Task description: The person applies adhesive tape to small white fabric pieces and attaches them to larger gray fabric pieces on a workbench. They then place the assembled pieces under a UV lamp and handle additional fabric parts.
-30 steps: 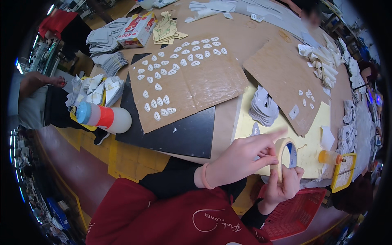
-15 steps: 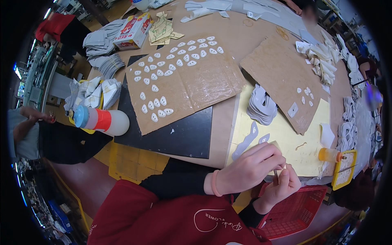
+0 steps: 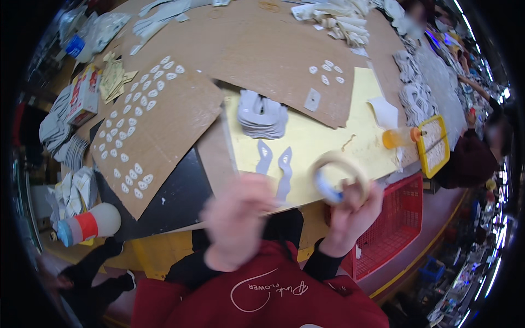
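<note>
My right hand (image 3: pixel 358 210) grips a pale tape roll (image 3: pixel 321 185), held up over the near edge of the yellow sheet (image 3: pixel 322 143). My left hand (image 3: pixel 238 221) is apart from it, smeared by motion, so I cannot tell how its fingers are set or whether anything is in them. Just beyond the left hand, two wavy grey cut pieces lie side by side: a left piece (image 3: pixel 264 156) and a right piece (image 3: pixel 283 177), each with a small white patch near its far end. Behind them stands a stack of grey curved pieces (image 3: pixel 261 121).
Two brown cardboard sheets, left (image 3: pixel 164 128) and right (image 3: pixel 262 63), carry small white oval pieces. A white bottle with a red band (image 3: pixel 90 224) stands left. An orange bottle (image 3: pixel 399 138) lies beside a yellow tray (image 3: pixel 445 145). A red basket (image 3: pixel 394 229) sits below the table's right edge.
My hands have separated; they were close together, working at something small. The tape roll now shows in my right hand. The view has swung to the right.
</note>
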Motion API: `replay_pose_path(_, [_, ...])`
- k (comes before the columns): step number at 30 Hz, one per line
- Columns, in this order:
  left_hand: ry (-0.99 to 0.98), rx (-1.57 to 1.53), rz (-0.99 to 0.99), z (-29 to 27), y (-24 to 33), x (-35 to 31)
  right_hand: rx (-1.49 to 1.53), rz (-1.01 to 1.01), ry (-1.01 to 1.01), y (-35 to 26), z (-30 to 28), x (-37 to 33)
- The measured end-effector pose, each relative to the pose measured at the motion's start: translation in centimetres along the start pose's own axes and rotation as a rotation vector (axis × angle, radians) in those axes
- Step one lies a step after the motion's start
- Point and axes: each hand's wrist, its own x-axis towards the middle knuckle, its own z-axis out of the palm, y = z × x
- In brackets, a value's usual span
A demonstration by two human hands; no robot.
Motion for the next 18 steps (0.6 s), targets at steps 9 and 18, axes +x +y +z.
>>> replay_pose_path(9, [-0.02, -0.438, -0.672, -3.7, -2.2, 1.7, -1.507, -0.648, -0.202, 1.7, -6.3, 7.8])
replay_pose_path(18, [-0.182, -0.465, -0.8, -2.5, -3.2, -0.1, -0.655, -0.02, -0.732, 2.2, 3.2, -1.9])
